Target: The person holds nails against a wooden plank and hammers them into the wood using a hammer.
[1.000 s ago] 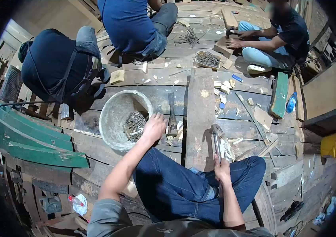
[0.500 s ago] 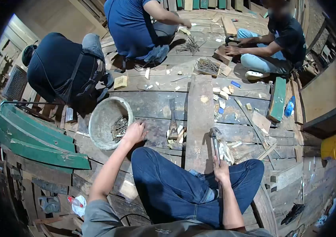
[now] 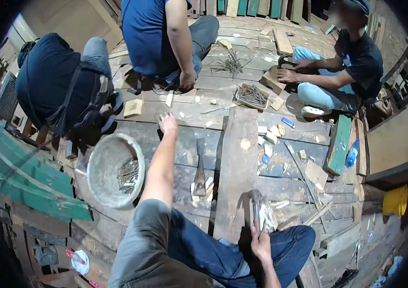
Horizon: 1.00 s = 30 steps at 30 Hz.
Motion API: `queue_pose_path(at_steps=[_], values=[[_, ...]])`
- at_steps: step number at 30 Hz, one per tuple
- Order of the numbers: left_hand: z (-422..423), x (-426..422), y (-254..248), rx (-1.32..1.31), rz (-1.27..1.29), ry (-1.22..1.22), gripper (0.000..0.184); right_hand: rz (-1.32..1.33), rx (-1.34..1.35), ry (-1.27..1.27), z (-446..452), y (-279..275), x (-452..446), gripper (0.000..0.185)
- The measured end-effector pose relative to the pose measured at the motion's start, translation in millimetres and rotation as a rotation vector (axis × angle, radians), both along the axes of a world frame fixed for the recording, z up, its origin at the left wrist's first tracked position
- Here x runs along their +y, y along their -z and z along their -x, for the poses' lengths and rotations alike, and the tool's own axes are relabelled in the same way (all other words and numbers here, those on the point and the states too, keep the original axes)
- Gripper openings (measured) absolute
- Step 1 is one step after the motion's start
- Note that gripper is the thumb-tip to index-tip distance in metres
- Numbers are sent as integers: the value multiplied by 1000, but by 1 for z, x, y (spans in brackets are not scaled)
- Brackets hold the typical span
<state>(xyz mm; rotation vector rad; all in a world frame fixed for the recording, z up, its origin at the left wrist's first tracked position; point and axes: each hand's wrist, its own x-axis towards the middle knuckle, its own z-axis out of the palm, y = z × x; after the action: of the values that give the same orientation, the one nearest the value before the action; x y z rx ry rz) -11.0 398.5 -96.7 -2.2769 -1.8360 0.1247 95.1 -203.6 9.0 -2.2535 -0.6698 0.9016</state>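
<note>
My left hand (image 3: 167, 124) is stretched out over the floorboards, fingers apart, with nothing visible in it. It is nearest to a small pale wood piece (image 3: 169, 100) lying just beyond the fingertips. My right hand (image 3: 261, 246) grips the handle of a hammer (image 3: 255, 213), which stands head up above my lap, beside a wide plank (image 3: 232, 197). A bucket (image 3: 96, 177) with metal nails (image 3: 128, 175) inside stands left of my left arm. Between arm and plank lies a flat-bladed chisel (image 3: 200, 165) on some wood chips.
Ahead sit a person in blue (image 3: 148, 36) and a person in dark clothes (image 3: 64, 81); another (image 3: 357, 62) at the right holds a wood block (image 3: 273, 80). A tray of nails (image 3: 253, 96) stands past the plank. Green boards (image 3: 31, 177) lie left, a yellow bucket (image 3: 395, 200) right.
My left hand has moved from the bucket's rim forward across the floor. The hammer in my right hand is turned more upright. The person in blue has lowered an arm to the floor.
</note>
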Motion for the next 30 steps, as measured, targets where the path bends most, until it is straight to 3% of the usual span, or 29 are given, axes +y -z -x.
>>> queue_pose_path(at_steps=[3, 7, 8, 20, 23, 24, 28, 30], values=[[0, 18, -2, 97, 43, -15, 35, 47, 56, 0, -1, -10, 4, 50], [15, 33, 8, -34, 133, -38, 25, -12, 66, 4, -1, -4, 1, 46], [16, 20, 3, 81, -28, 40, 23, -12, 81, 5, -1, -1, 0, 45], [26, 14, -2, 201, 92, 151, 25, -19, 83, 23, 0, 1, -1, 50], [29, 13, 15, 161, -96, 223, 27, -10, 88, 14, -2, 4, -1, 51], [24, 12, 8, 72, 24, 188, 30, 14, 66, 3, -2, 7, -2, 50], [29, -15, -5, 7, 2, 92, 33, -12, 24, -4, 1, 4, -3, 49], [36, -20, 0, 56, 160, 44, 33, -59, -3, -9, 2, -6, 0, 47]])
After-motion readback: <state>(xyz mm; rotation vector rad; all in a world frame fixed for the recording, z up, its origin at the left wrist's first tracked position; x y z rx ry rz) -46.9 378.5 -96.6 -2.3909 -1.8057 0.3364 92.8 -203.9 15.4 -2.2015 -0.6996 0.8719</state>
